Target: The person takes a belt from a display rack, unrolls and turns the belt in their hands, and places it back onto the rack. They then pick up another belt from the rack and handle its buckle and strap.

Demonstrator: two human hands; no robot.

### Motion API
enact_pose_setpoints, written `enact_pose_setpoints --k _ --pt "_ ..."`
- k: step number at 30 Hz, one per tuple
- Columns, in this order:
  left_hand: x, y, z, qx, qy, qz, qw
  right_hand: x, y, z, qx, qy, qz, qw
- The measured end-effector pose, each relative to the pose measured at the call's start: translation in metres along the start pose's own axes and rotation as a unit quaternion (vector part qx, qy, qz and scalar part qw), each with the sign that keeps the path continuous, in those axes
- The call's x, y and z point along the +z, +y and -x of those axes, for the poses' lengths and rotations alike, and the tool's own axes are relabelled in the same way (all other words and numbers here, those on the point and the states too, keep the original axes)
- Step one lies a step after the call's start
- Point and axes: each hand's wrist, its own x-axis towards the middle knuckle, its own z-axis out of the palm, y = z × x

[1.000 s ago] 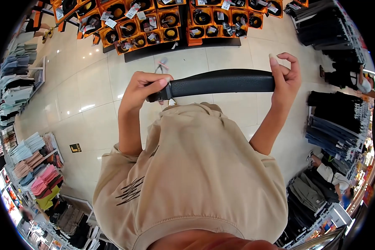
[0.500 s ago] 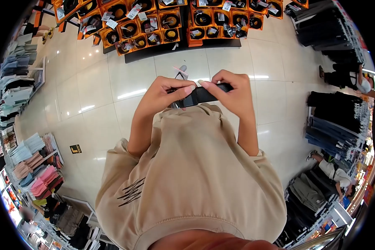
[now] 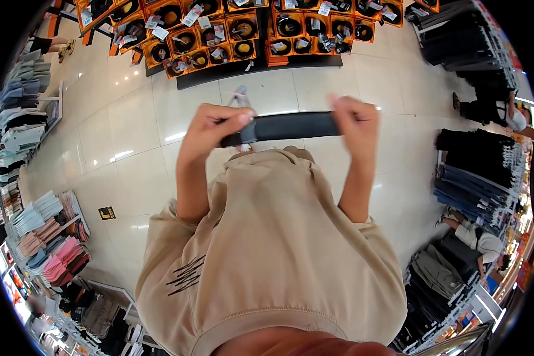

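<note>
A black leather belt (image 3: 296, 126) is stretched level between my two hands, in front of my beige shirt. My left hand (image 3: 213, 132) is closed round the buckle end, its thumb pressed on top beside the dark metal buckle (image 3: 248, 132). At the belt's other side my right hand (image 3: 357, 123) grips the strap; its fingers are smeared by motion. A tag (image 3: 241, 98), blurred, hangs near the buckle above the floor.
A display of orange boxes with rolled belts (image 3: 243, 29) stands ahead. Folded clothes (image 3: 65, 258) lie on shelves at the left. Hanging trousers (image 3: 471, 190) line the right, where a person (image 3: 486, 243) stands. Another person (image 3: 486, 111) is further up the right side.
My hands were close together at the buckle half a second ago and have moved apart, with the belt now drawn out between them. The tag has shifted left.
</note>
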Motion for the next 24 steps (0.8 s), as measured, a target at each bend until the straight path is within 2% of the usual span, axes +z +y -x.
enact_pose_setpoints --k 1,2,3,4,6,8,10,12,13,16,17,20,21,23,24 --pt "-0.011 0.003 0.006 -0.012 0.018 0.013 1.000 -0.019 0.008 -0.002 0.000 0.071 -0.052 0.996" --pt "-0.023 0.007 0.009 -0.023 0.034 0.026 0.999 -0.021 0.005 -0.005 0.024 0.208 -0.157 0.965" --pt "-0.037 0.002 0.011 -0.012 0.036 0.046 0.998 -0.036 -0.011 -0.008 0.040 0.154 -0.227 0.961" --pt "-0.047 -0.003 0.011 -0.001 0.037 0.068 0.997 -0.031 -0.021 -0.011 0.122 0.270 -0.213 0.931" --pt "-0.048 -0.002 0.011 -0.003 0.033 0.054 0.998 -0.040 0.002 -0.010 0.142 0.144 -0.426 0.882" --pt "-0.043 -0.005 0.006 0.016 -0.004 0.049 0.999 -0.020 0.006 -0.009 0.207 0.132 -0.572 0.783" --pt "-0.033 -0.009 0.002 0.032 -0.014 0.085 0.996 -0.007 0.031 -0.012 0.168 -0.023 -0.668 0.725" --pt "-0.026 -0.017 0.000 0.052 -0.010 0.122 0.991 0.012 0.032 -0.018 0.169 -0.101 -0.726 0.659" --pt "-0.024 -0.020 0.000 0.061 -0.016 0.139 0.988 0.020 0.029 -0.017 0.182 -0.101 -0.750 0.628" --pt "-0.017 -0.028 0.003 0.045 -0.032 0.224 0.973 0.040 0.028 -0.014 0.183 -0.110 -0.768 0.604" --pt "-0.014 -0.026 0.005 0.023 -0.003 0.212 0.977 0.045 0.027 -0.012 0.185 -0.107 -0.766 0.607" --pt "-0.020 -0.022 0.006 0.013 -0.053 0.185 0.981 0.055 0.027 -0.009 0.153 -0.121 -0.759 0.622" --pt "-0.018 -0.031 0.004 0.029 -0.008 0.177 0.984 0.057 0.029 -0.008 0.159 -0.132 -0.738 0.642" --pt "-0.017 -0.018 0.006 0.004 -0.012 0.162 0.987 0.054 0.032 -0.004 0.170 -0.154 -0.696 0.681" --pt "-0.017 -0.011 0.008 -0.008 -0.014 0.155 0.988 0.052 0.015 -0.004 0.204 -0.152 -0.617 0.745"
